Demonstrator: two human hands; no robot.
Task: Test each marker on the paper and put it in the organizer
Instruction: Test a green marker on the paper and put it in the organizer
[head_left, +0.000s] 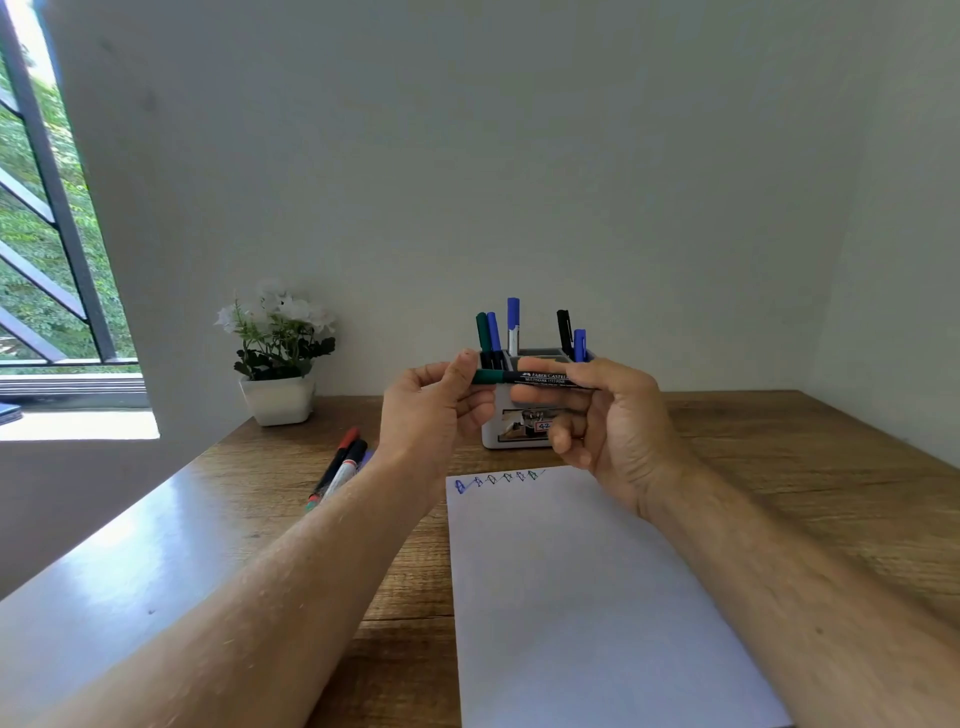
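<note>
A: Marker, dark barrel with green cap (524, 378), held level above the table between both hands, in front of the white box-shaped desk organizer (511, 434). Printed lettering legible on barrel; its right end is hidden inside the right hand.

B: Organizer visibility?

A: Mostly covered by the hands. Only the lower front face and part of the rim show. Label on the front too blurred to read. Five capped markers stand in it: one green, three blue, one black. Which compartment each sits in, cannot tell.

B: Hands?

A: Left hand (434, 410) pinches the green cap end, thumb on top, fingers curled under. Right hand (605, 415) wraps loosely round the barrel, lower fingers half curled.

B: Elsewhere?

A: White paper sheet (587, 597) at 6 o'clock from the organizer, bottom edge cut off, small scribbles along its top edge. Loose markers on the wooden table (779, 452) at 8 o'clock, partly behind the left forearm; count unclear. White potted flowers (278, 358) at 9 o'clock.
</note>
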